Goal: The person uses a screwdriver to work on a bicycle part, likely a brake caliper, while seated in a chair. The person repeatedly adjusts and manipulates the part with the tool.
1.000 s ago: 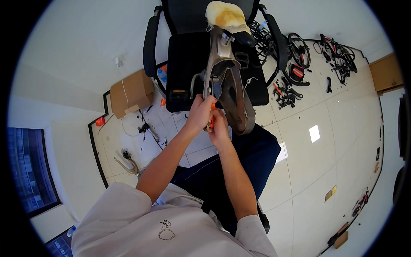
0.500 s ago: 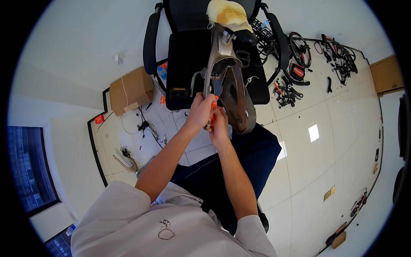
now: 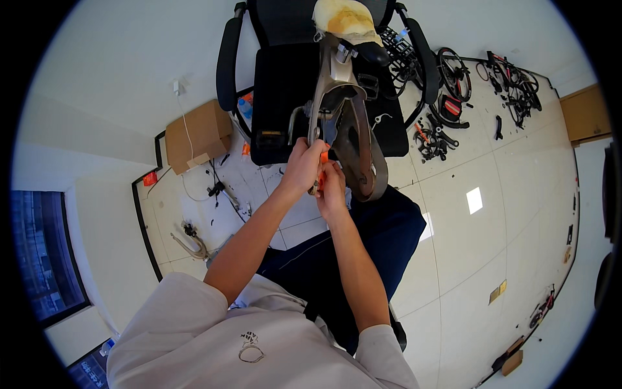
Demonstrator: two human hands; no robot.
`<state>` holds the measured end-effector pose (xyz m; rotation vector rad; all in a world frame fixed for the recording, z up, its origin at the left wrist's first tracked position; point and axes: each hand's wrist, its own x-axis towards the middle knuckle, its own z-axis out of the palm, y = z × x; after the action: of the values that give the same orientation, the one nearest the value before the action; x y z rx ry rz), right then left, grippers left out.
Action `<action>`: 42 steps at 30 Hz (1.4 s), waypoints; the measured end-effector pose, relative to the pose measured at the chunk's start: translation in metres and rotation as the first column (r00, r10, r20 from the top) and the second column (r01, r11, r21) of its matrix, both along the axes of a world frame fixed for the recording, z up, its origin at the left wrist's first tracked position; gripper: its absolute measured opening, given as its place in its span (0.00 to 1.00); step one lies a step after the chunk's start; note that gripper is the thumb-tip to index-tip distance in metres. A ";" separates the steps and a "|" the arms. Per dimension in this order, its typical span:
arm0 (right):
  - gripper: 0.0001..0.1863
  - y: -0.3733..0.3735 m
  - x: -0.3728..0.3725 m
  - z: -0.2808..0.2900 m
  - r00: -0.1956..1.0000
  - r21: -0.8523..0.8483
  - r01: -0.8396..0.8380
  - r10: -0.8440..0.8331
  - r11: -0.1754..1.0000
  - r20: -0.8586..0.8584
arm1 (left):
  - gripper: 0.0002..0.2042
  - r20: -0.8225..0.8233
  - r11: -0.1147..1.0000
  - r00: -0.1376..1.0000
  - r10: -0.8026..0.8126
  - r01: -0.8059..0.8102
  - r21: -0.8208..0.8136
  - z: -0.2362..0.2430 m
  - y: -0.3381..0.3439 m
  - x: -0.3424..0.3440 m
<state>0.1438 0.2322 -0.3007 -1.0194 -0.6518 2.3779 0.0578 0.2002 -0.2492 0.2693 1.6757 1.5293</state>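
A silver bicycle frame (image 3: 340, 68) rests on a black office chair (image 3: 278, 78), with a grey chain guard (image 3: 376, 172) hanging over its front edge, a black pedal (image 3: 272, 139) to the left, and a yellowed padded saddle (image 3: 343, 19) on top. My left hand (image 3: 302, 165) is closed round an orange-handled tool (image 3: 323, 162) at the frame's lower left end. Just right and below, my right hand (image 3: 332, 188) is curled on the same orange piece beside the chain guard. The tool's working end is hidden by my fingers.
Bicycle wheels (image 3: 453, 74), dismantled bike parts (image 3: 434, 139) and another bike (image 3: 512, 84) lie on the tiled floor to the right. At left are a cardboard box (image 3: 197, 133), white cable, fork (image 3: 191, 246) and tools. My legs (image 3: 382, 233) sit below the frame.
Very little differs: the frame, chair and my hands sit very slightly higher in the picture. Both hands keep their hold on the orange tool.
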 end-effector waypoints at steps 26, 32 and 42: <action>0.06 0.001 0.000 0.002 1.000 0.007 -0.010 0.010 1.000 0.005 | 0.11 0.010 1.000 1.000 0.005 -0.005 0.017 0.001 0.000 -0.001; 0.06 0.001 0.001 0.004 0.999 0.018 -0.007 0.007 1.000 0.033 | 0.11 0.046 1.000 0.999 -0.012 0.010 0.029 0.006 0.000 0.001; 0.07 -0.013 -0.014 -0.018 0.985 0.146 0.094 -0.113 0.985 0.128 | 0.11 0.052 1.000 0.999 0.003 -0.004 0.013 -0.002 -0.004 -0.008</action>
<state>0.1297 0.2191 -0.3185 -1.1328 -0.7826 2.1549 0.0501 0.1958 -0.2510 0.2318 1.6263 1.5376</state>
